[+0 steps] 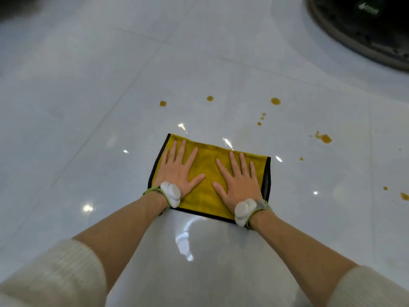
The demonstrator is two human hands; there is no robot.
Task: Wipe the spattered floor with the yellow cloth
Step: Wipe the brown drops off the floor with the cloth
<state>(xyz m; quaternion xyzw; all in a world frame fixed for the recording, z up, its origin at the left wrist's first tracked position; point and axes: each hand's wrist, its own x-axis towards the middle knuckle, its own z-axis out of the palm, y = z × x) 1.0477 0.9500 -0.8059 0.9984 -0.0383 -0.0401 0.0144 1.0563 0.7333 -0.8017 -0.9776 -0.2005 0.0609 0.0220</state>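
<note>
A yellow cloth with a black border lies flat on the glossy white tiled floor. My left hand presses its left half with fingers spread and straight. My right hand presses the right half the same way. Both wrists carry white sensor pods on green straps. Several orange-brown spatter drops dot the floor beyond the cloth: one drop ahead, another drop farther right, and a smear to the right.
A dark round base sits at the top right corner. More small drops lie near the right edge. A dark shadowy shape fills the top left corner. Ceiling lights reflect on the tiles.
</note>
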